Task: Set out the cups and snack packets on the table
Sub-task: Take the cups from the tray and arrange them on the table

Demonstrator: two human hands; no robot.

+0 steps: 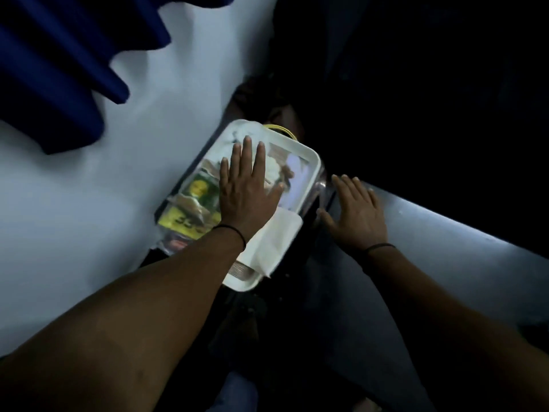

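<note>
Right now the snack packets [196, 200] lie piled in a white tray [309, 162] that sits in the middle of the view, wedged in the dark gap between a pale surface on the left and a grey ledge [445, 233] on the right. The nearest yellow packet and a green-and-yellow one behind it are readable as wrappers; the rest of the heap is blurred, and I cannot make out any cups for certain, though a pale rounded shape toward the far right corner of the tray might be one. A white napkin [276, 239] is draped over the tray's near right edge.

The left hand [246, 188] lies flat on top of the tray's contents, fingers straight and slightly spread, thumb out to the right; it grips nothing and seems only to press down, probably to keep the loose packets from sliding while the tray is steadied or shifted. The right hand [356, 212] is likewise flat and spread, palm down on the grey ledge just beside the tray's right edge, holding nothing; it looks like a brace for balance in a cramped, dim spot. Each wrist wears a thin dark band.

Farther out, blue curtain folds [59, 69] hang at the far left over the pale surface. The far right is in deep shadow. Nothing looks set out yet, so the task seems to be at its start.
</note>
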